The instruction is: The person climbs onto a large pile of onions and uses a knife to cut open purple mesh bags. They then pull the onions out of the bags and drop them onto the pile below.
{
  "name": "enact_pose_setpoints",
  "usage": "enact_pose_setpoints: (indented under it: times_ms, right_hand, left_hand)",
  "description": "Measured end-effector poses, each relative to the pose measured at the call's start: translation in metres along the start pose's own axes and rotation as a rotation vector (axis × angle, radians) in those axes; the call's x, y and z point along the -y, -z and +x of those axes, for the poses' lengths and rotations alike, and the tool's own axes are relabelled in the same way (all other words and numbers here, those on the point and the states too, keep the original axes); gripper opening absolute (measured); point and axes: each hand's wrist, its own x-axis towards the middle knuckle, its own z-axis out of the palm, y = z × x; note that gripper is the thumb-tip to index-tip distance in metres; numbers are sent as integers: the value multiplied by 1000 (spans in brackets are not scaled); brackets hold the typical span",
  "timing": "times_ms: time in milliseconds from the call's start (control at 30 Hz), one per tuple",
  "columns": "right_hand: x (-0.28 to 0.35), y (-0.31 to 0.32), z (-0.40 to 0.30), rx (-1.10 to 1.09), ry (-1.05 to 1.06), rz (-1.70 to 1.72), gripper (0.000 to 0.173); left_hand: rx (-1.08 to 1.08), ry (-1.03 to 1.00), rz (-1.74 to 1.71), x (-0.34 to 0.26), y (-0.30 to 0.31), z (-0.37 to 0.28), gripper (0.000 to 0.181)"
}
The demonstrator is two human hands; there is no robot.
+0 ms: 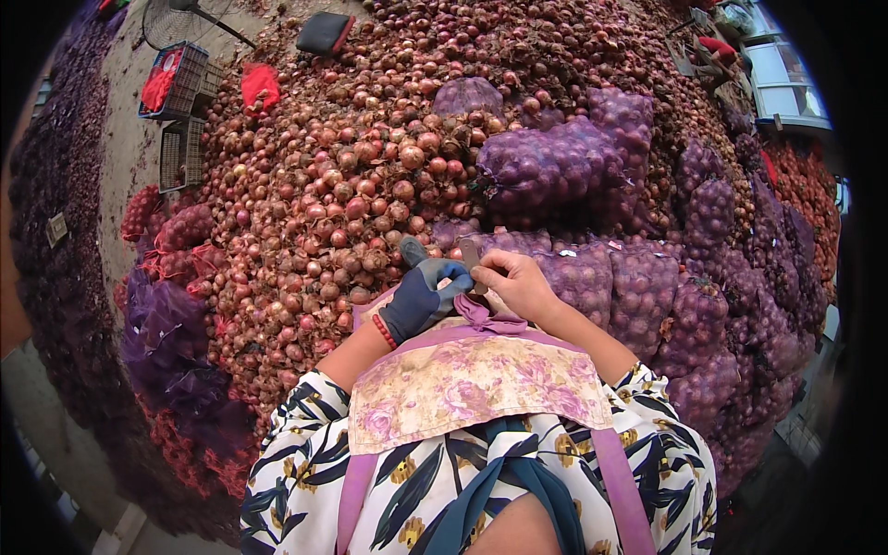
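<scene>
My left hand (424, 295), in a blue and grey work glove with a red bead bracelet at the wrist, has its fingertips curled close to my bare right hand (512, 279). Between the hands stands a flat, narrow greyish-brown strip (470, 254), pinched in my right thumb and fingers; its material is unclear. Whether the gloved fingers also grip something cannot be made out. Both hands are in front of the floral apron (472, 388), by its purple bow (488, 319). Beyond them spreads a large heap of loose red onions (333, 208).
Purple mesh sacks of onions (576, 277) stand close on the right, with a full sack (551, 163) lying ahead. Plastic crates (182, 156), a fan (182, 17) and a dark cushion (325, 33) are at the upper left. Another person (714, 59) is far right.
</scene>
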Motion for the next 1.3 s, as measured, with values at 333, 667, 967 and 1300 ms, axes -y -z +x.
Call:
enact_pose_setpoints:
  times_ms: [333,667,967,1300]
  right_hand:
    - [18,-34,25,-18,153,344,14]
    - [24,-15,79,-47,236,393,15]
    - [4,82,171,-263,683,-168,16]
    - [-13,218,202,-443,486,-126,20]
  left_hand:
    - [86,98,-148,-17,49,-4,22]
    - [-63,92,-117,-9,70,43,21]
    - [94,-101,82,-18,87,184,20]
    - [408,-417,185,-40,41,367,20]
